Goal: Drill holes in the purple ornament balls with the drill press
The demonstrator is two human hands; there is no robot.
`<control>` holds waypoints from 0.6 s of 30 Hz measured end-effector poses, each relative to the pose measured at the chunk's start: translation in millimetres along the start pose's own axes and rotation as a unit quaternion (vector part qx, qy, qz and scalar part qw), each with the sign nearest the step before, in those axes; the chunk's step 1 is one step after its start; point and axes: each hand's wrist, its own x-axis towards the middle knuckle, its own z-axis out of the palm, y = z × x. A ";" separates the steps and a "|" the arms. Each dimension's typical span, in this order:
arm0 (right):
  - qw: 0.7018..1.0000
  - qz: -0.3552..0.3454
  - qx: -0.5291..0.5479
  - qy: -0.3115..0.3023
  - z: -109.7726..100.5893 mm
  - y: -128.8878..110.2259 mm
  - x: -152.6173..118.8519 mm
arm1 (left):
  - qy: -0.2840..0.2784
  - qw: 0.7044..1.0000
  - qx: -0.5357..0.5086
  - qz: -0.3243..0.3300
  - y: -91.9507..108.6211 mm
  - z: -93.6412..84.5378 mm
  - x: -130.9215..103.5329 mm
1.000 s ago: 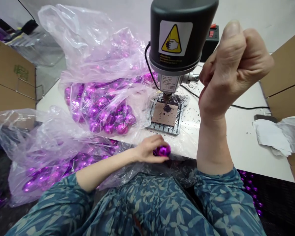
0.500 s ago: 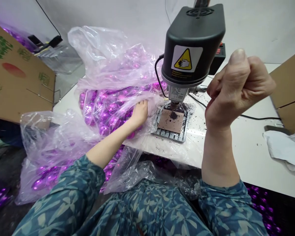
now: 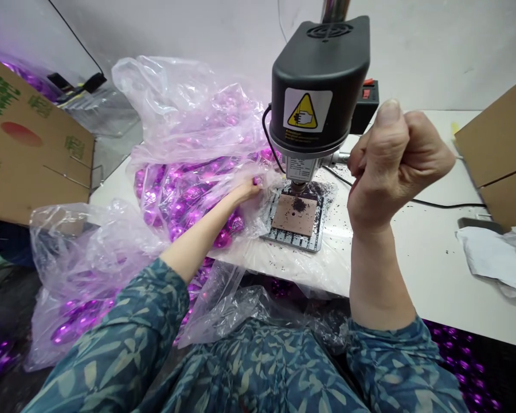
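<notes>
My left hand [image 3: 250, 188] is closed at the right side of a clear plastic bag [image 3: 163, 137] full of shiny purple balls [image 3: 193, 189], with a small purple ball [image 3: 257, 181] at its fingertips. Right of it stands a black drill press [image 3: 320, 86] with a yellow warning sticker. Beneath its spindle a brown square block [image 3: 294, 214] with a small hole and dark shavings lies on a slotted metal base [image 3: 279, 236]. My right hand [image 3: 398, 160] is raised in a fist around the end of the press's metal lever [image 3: 339, 159]; the grip itself is hidden.
Cardboard boxes stand at the left [image 3: 34, 137] and right [image 3: 499, 149]. White paper [image 3: 494, 261] lies on the right of the white table [image 3: 430, 252]. A black cable [image 3: 447, 205] crosses the table. More bagged purple balls [image 3: 83, 315] hang low at left.
My left hand has turned and closed, and a purple ball now shows at its fingertips. My right hand remains on the lever. The whole view has shifted slightly.
</notes>
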 end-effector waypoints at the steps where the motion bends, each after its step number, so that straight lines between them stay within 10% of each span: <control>1: 1.000 -0.004 0.000 0.000 0.3 -0.7 -0.7 | -0.007 1.000 0.002 -0.015 3.4 -3.4 -11.6; 8: 1.000 0.011 -0.011 0.016 2.5 1.7 -4.1 | -0.061 0.949 -0.250 -0.185 36.0 -7.0 -78.2; 18: 0.998 0.016 -0.058 -0.002 1.8 3.3 -3.1 | -0.085 0.955 -0.275 -0.074 28.8 49.1 -74.6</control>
